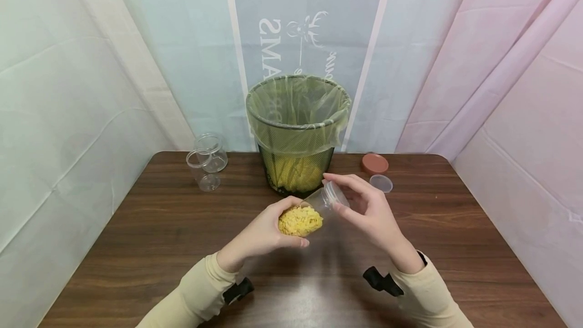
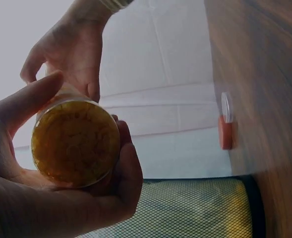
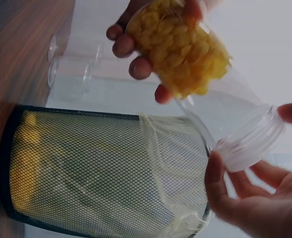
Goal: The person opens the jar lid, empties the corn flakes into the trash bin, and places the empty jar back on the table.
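Observation:
A clear jar (image 1: 314,199) is held tilted over the table, its mouth up toward the right. Small yellow pieces (image 3: 178,47) fill its lower part; their exact kind is unclear. My left hand (image 1: 266,229) grips the jar round its filled end, and the round base (image 2: 76,144) faces the left wrist view. At the mouth, my right hand (image 1: 371,209) pinches a translucent lid (image 3: 252,139) between thumb and fingers. Whether that lid is loose or fastened, I cannot tell.
Behind the hands stands a black mesh bin (image 1: 296,151) with a yellowish liner bag, yellow showing low inside. Two clear open jars (image 1: 214,158) are at the back left. A reddish-brown lid (image 1: 375,163) and a clear lid (image 1: 381,183) lie right of the bin.

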Action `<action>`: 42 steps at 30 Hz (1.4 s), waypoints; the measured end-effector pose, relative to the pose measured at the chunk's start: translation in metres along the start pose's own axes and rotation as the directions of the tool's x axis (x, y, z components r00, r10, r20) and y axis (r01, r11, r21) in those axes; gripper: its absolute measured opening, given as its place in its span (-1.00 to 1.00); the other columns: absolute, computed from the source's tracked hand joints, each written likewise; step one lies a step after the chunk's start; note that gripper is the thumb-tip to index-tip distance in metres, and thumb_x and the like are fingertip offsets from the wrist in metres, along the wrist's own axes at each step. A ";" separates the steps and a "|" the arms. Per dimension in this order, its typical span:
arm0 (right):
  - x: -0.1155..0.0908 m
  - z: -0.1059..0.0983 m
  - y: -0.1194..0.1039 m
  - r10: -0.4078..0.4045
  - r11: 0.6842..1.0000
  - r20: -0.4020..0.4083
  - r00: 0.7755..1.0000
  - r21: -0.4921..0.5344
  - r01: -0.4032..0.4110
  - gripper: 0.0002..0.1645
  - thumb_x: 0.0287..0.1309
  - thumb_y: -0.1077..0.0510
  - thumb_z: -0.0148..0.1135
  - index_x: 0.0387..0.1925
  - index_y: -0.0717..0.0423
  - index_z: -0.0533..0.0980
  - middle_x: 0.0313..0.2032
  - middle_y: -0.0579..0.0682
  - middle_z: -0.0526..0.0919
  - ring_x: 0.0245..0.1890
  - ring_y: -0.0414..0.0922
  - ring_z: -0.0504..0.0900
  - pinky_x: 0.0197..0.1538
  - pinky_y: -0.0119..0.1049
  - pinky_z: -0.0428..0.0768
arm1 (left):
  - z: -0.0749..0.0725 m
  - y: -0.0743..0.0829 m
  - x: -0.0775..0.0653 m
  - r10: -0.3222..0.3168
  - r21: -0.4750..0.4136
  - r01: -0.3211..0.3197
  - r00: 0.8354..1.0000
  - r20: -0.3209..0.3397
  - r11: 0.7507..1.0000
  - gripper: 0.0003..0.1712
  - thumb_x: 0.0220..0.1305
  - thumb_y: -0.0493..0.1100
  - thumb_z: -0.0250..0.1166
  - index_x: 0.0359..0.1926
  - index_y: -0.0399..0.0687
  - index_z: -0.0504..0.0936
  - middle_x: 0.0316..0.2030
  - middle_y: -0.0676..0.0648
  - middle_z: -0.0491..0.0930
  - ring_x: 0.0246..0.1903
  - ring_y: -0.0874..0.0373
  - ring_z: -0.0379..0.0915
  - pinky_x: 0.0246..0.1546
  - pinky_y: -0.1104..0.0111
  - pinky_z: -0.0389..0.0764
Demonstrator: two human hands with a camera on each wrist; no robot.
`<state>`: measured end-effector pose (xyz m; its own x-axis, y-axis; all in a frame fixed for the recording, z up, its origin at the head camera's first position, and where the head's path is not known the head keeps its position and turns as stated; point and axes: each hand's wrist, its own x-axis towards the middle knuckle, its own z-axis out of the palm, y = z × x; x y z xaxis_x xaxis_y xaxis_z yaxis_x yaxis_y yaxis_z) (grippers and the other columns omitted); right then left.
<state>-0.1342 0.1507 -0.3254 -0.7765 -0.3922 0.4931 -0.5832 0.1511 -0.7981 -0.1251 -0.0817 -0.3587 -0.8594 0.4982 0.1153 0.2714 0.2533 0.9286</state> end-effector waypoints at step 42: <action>0.015 -0.009 0.001 -0.563 0.824 0.170 0.809 0.197 0.532 -0.40 -0.04 0.27 0.28 0.07 0.48 0.43 0.04 0.20 0.58 0.04 0.01 0.51 0.08 -0.29 0.47 | 0.000 -0.007 0.000 0.060 -0.445 0.141 0.911 0.408 0.885 -0.24 -0.13 -0.51 0.36 0.18 -0.31 0.32 -0.12 -0.04 0.56 -0.16 0.18 0.51 -0.08 0.38 0.55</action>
<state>-0.1489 0.1527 -0.3159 -0.2591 -0.5566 0.7894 -0.8465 -0.2626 -0.4630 -0.1273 -0.0833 -0.3651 -0.5895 0.8076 0.0171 -0.0734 -0.0746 0.9945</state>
